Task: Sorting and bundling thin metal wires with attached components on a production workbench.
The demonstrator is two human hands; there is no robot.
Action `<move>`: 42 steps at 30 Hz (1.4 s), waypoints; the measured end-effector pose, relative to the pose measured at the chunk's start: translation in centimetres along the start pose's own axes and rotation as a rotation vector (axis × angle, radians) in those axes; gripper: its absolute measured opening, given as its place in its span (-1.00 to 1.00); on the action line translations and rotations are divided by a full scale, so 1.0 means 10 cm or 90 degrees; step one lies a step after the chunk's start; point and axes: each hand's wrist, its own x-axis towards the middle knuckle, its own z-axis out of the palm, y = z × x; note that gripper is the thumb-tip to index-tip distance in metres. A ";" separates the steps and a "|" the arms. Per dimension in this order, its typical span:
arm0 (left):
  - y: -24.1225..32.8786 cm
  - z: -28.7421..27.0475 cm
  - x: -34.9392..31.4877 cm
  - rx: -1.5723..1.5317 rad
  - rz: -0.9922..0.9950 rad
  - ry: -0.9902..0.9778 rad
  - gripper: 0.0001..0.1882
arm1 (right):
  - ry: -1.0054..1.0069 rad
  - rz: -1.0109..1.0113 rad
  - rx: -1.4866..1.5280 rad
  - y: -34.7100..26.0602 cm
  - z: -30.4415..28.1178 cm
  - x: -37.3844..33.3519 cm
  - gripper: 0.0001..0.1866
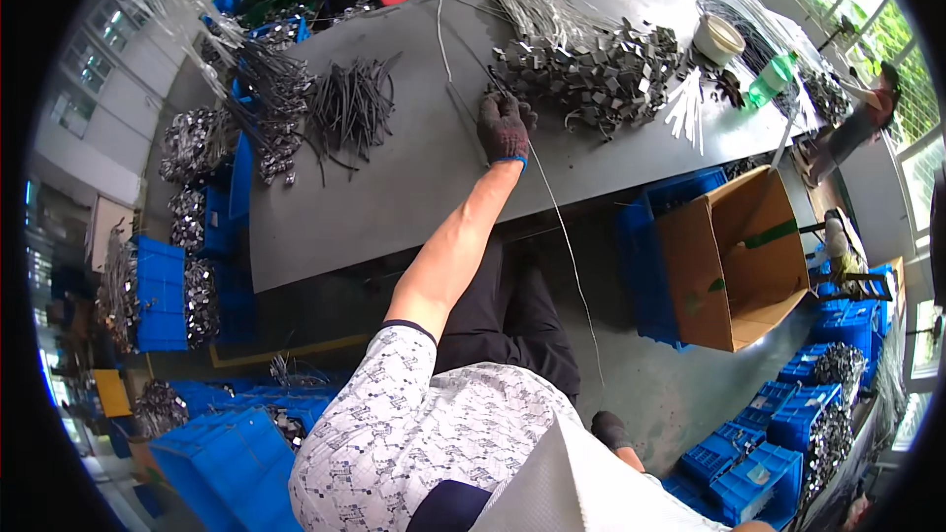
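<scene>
Left grip curls on tabletop, pinch hidden, can't tell; thin pale wire runs from it down toward right grip, closure unclear. Wire probably light, springy; best held near its end.

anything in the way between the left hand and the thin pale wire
Nothing visible: the left hand is right at the thin wire, which runs from beside it past the table. The heap of dark pieces lies to the right, not between them.
</scene>
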 end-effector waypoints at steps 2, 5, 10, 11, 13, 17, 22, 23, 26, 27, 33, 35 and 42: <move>0.01 -0.13 -0.05 0.070 0.037 -0.033 -0.75 | -0.013 -0.002 -0.007 -0.05 -0.05 0.06 -0.69; 0.04 -0.36 -0.12 0.213 -0.155 -0.183 -0.77 | -0.035 -0.016 -0.021 -0.09 -0.06 0.09 -0.69; -0.49 -0.86 -0.79 0.292 -0.337 -0.458 -0.71 | -0.050 -0.033 -0.067 -0.14 -0.20 0.11 -0.69; -0.46 -0.84 -0.78 0.313 -0.284 -0.366 -0.70 | -0.023 -0.034 -0.078 -0.08 -0.19 0.14 -0.70; -0.49 -0.92 -0.67 0.229 -0.236 -0.217 -0.65 | 0.002 -0.127 -0.128 0.03 -0.34 0.27 -0.71; -0.38 -0.75 -0.73 0.409 -0.152 -0.266 -0.69 | 0.375 -0.354 0.171 -1.13 -1.51 0.61 -0.73; -0.38 -0.93 -1.08 0.415 -0.103 -0.345 -0.72 | 0.762 -0.665 0.265 -3.27 -3.46 0.32 -0.63; -0.36 -0.98 -1.10 0.383 -0.135 -0.343 -0.74 | 0.763 -0.666 0.264 -3.35 -3.58 0.53 -0.63; -0.35 -1.10 -0.96 0.321 -0.198 -0.333 -0.77 | 0.465 -0.518 0.514 -3.63 -3.73 1.06 -0.48; -0.36 -1.20 -0.87 0.311 -0.196 -0.296 -0.77 | 0.647 -0.598 0.339 -3.84 -3.73 1.05 -0.49; -0.63 -1.76 0.00 0.379 -0.182 -0.161 -0.70 | 0.510 -0.495 0.429 -4.76 -4.35 1.15 -0.52; -0.59 -2.33 0.32 0.583 -0.036 -0.064 -0.65 | 0.488 -0.311 0.454 -4.87 -4.62 1.28 -0.49; -0.14 -3.03 1.58 1.039 -0.012 0.291 -0.40 | 0.562 -0.377 0.533 -2.56 -5.93 3.57 -0.44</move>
